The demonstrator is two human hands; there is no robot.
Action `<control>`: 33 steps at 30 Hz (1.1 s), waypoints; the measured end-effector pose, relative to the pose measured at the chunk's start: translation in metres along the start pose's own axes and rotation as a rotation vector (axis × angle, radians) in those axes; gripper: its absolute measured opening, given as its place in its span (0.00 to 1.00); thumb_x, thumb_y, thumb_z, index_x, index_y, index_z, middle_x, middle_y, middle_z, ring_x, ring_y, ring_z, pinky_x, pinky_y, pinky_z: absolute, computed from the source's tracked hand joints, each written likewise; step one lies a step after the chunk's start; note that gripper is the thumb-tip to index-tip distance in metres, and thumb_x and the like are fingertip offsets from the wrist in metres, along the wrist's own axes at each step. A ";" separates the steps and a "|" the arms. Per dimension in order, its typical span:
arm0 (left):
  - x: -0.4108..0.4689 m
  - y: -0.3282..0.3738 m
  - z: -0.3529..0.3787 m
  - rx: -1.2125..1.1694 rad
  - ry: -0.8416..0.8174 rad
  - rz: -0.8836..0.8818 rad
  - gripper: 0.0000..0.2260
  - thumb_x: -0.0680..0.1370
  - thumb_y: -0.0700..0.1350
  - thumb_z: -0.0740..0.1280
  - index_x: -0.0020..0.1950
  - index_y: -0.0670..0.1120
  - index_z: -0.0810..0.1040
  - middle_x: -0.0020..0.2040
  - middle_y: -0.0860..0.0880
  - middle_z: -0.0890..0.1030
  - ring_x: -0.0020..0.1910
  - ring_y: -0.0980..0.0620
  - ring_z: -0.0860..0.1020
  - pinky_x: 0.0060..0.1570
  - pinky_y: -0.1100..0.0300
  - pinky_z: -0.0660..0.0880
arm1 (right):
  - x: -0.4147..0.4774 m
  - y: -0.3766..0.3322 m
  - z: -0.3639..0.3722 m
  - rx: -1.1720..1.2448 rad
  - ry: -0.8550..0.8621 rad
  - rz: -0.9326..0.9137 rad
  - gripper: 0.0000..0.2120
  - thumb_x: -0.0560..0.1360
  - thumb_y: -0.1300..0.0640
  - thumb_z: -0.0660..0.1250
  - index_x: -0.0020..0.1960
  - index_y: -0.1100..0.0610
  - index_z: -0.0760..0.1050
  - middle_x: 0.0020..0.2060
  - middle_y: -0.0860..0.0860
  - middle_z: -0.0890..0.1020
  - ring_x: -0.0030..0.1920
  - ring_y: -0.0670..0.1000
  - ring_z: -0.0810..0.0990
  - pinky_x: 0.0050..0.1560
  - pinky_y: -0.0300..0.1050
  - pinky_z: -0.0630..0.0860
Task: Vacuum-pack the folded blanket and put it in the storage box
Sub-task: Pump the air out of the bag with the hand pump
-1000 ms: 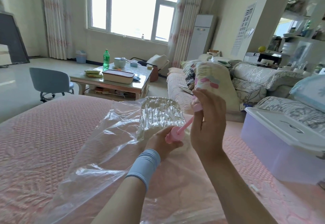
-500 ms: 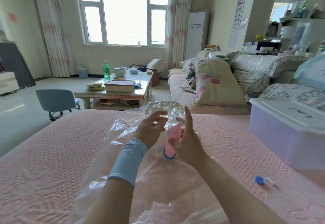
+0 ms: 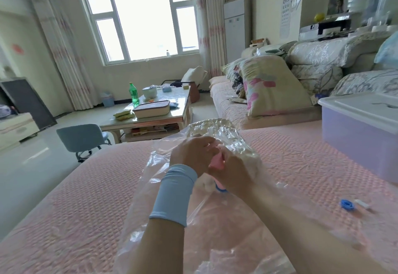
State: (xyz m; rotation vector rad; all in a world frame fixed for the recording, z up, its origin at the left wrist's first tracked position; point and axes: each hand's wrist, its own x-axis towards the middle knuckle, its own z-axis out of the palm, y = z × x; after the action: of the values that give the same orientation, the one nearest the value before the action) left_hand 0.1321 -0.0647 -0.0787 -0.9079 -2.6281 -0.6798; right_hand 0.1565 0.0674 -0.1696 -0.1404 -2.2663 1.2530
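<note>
At the frame's centre the pink pump (image 3: 217,162) stands upright on the vacuum bag (image 3: 224,232), the right hand (image 3: 233,173) wrapped round its barrel, the left hand (image 3: 190,155) gripping its top.

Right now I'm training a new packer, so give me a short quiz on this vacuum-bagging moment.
1. True or false: the storage box has its lid on.
2. The left hand and right hand both grip: A) pink pump B) pillow C) bottle?
3. Fill in: the blue cap lies on the bed cover, to the ___ of the vacuum bag.
Key: 1 true; 2 A; 3 right.
</note>
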 end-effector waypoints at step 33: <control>-0.022 0.009 0.009 -0.204 0.223 0.147 0.11 0.79 0.37 0.65 0.58 0.46 0.82 0.67 0.48 0.76 0.69 0.50 0.72 0.68 0.67 0.63 | 0.001 0.001 -0.004 -0.028 -0.010 0.045 0.20 0.60 0.37 0.76 0.49 0.41 0.80 0.40 0.38 0.84 0.43 0.40 0.82 0.48 0.48 0.80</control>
State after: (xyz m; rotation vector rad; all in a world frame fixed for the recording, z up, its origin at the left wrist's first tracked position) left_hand 0.1533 -0.0647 -0.0918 -1.0049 -2.3027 -0.9626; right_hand 0.1578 0.0710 -0.1680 -0.1974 -2.3023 1.2477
